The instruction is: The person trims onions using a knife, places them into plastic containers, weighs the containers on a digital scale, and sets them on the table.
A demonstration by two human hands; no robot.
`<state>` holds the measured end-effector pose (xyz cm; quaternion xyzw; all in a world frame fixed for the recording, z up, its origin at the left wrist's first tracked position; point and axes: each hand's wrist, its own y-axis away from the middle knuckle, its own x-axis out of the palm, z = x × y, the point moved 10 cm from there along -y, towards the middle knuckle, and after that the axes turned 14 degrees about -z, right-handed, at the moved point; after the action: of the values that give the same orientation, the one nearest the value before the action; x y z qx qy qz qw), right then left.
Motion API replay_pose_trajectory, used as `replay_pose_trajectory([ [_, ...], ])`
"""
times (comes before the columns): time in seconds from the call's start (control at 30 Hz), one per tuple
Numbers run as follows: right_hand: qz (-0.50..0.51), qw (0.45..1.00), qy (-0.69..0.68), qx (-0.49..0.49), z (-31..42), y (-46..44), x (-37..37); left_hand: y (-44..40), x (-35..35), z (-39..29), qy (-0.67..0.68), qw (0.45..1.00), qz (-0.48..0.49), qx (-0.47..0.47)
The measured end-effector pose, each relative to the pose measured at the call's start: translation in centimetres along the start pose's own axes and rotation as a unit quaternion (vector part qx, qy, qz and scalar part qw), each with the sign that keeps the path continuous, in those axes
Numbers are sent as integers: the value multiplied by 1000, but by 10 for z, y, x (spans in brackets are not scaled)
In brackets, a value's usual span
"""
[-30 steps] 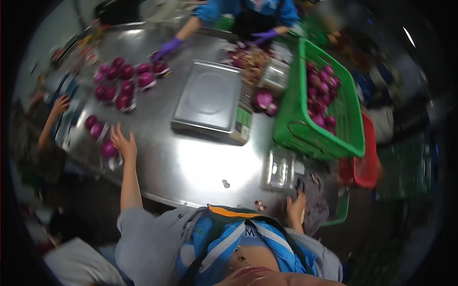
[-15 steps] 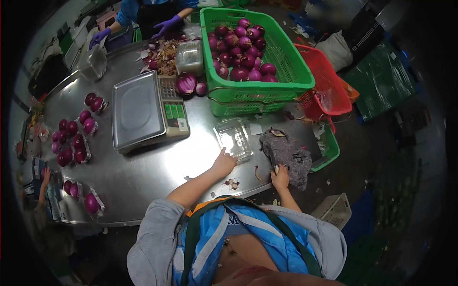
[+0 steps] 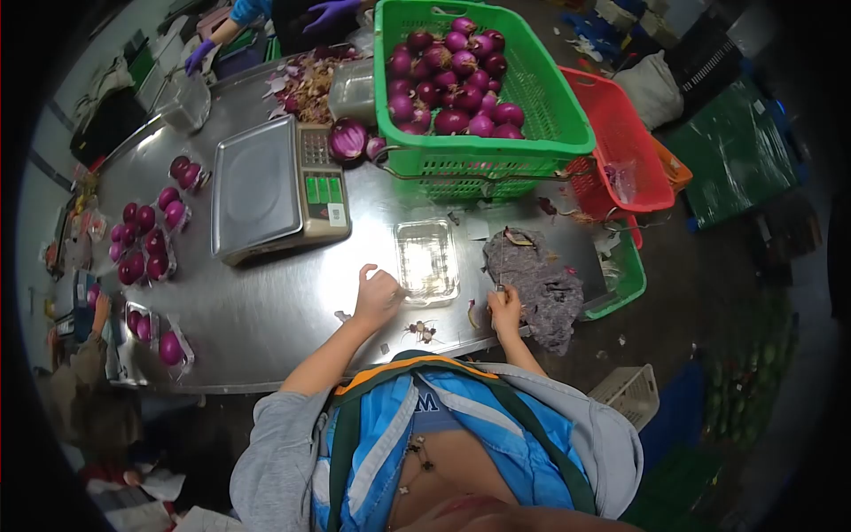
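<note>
My left hand (image 3: 378, 297) is curled closed with nothing visible in it, just left of a clear plastic tray (image 3: 426, 262) on the metal table. At the left edge of a grey cloth (image 3: 535, 293), my right hand (image 3: 505, 314) is closed around the handle of what looks like a small knife (image 3: 501, 285), its thin blade over the cloth. Small root scraps (image 3: 420, 332) lie between me and the tray. Beyond it stands a green crate (image 3: 486, 164) holding several purple onions (image 3: 450, 122).
A scale (image 3: 257, 184) stands left of centre, with a large onion (image 3: 347, 140) beside it. Packed onions (image 3: 142, 241) sit at the left. Peelings (image 3: 312, 82) lie near a co-worker's purple-gloved hand (image 3: 199, 57). A red crate (image 3: 625, 151) is at the right.
The view has swung right since the first frame. My left hand moved from the packed onions to the clear tray, then back slightly left of it. My right hand has shifted slightly left along the cloth.
</note>
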<state>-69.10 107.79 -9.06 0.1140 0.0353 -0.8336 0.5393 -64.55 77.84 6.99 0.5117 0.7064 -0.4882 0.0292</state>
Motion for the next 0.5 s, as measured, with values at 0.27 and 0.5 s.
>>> replay_pose_trajectory([
  [0.27,323,877,-175,311,75,106,138,62,-119,-16,-101,989,-106,15],
  [0.5,433,890,128,-56,55,146,204,126,-142,-5,-127,989,-64,-48],
])
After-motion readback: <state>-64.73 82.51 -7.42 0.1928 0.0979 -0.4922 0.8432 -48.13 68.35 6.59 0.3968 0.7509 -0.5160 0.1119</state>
